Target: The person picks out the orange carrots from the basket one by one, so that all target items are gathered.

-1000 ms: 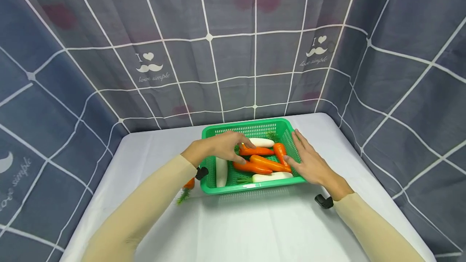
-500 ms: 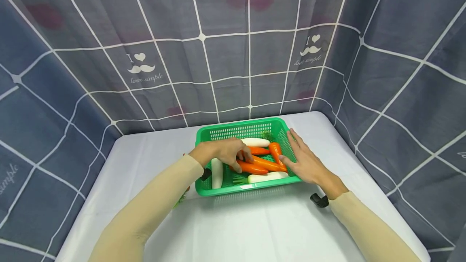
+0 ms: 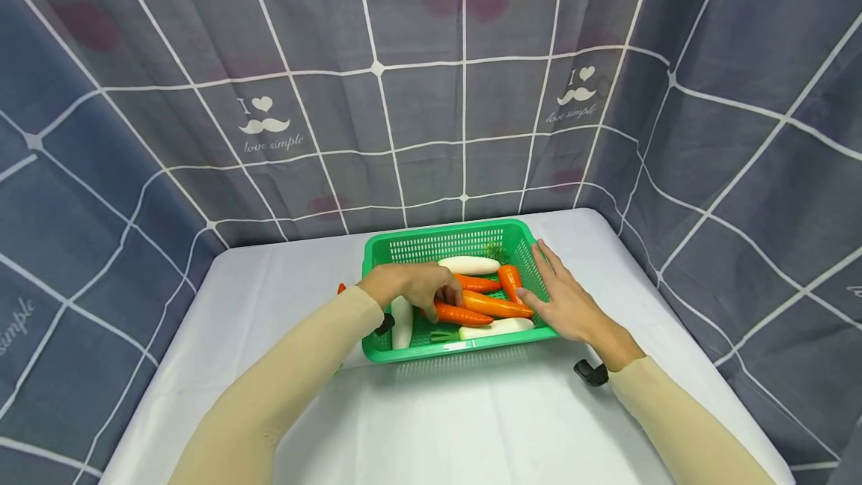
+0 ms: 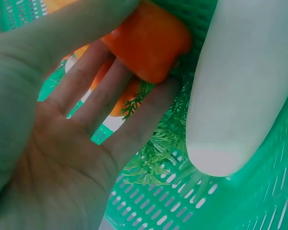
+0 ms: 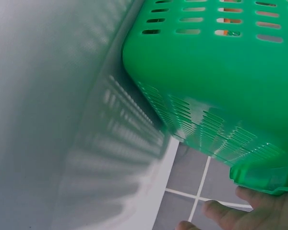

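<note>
A green perforated basket [image 3: 411,355] holds several carrots and white radishes. Inside it, my left hand [image 3: 426,287] pinches the thick end of an orange carrot [image 3: 466,315] near the front. From the left wrist, the thumb lies over this carrot [image 4: 156,40] and the fingers reach beneath, with its green leafy top [image 4: 156,153] hanging below. A white radish [image 4: 240,91] lies close beside those fingers. My right hand [image 3: 571,302] rests with straight fingers along the basket's right rim; in the right wrist view its fingertips [image 5: 221,213] are at the green rim.
Other carrots [image 3: 498,305] and white radishes [image 3: 501,327] lie around the held carrot. Left of the basket, an orange tip [image 3: 341,288] shows on the white tablecloth [image 3: 458,425], mostly hidden by the left arm. A grey checked curtain [image 3: 424,111] encloses the table's back and sides.
My left hand has come down from above the carrots, its fingers closing on the front carrot's thick end. The right hand stays on the basket's rim. The view has shifted slightly.
</note>
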Demonstrator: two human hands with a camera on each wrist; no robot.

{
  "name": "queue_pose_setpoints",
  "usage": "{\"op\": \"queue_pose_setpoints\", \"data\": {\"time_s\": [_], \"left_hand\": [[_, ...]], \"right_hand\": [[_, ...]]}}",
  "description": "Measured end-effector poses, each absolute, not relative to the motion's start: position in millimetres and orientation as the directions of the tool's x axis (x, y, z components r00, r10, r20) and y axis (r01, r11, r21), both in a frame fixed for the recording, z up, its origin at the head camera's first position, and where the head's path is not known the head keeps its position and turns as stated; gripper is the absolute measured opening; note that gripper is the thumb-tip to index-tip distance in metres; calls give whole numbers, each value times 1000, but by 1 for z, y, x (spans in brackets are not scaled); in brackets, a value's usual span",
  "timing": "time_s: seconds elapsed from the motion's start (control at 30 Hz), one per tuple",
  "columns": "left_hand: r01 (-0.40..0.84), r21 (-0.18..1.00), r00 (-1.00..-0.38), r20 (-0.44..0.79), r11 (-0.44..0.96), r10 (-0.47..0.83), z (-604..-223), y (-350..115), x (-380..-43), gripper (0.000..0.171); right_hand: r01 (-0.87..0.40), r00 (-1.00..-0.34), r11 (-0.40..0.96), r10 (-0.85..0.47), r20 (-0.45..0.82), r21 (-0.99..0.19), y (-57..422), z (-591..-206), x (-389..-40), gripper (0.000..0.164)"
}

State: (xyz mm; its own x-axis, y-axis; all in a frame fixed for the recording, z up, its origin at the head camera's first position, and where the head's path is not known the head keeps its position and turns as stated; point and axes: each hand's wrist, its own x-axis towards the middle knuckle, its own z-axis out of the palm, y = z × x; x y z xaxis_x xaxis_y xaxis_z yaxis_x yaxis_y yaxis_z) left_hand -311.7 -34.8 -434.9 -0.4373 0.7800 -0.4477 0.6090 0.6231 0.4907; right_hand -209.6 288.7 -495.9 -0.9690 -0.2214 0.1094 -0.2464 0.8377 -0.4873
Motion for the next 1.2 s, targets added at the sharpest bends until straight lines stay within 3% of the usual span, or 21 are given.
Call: {"op": "queue_pose_setpoints", "data": {"time_s": [0.6, 1.2], "left_hand": [[691, 479, -468, -274, 541, 840, -411, -43, -301, 52], [664, 546, -594, -29, 511, 804, -379, -71, -282, 57]], "right_hand": [[-250, -968, 834, -223, 113, -492, 288, -495, -208, 100], [-249, -969, 838, -220, 116, -486, 287, -495, -207, 101]]}}
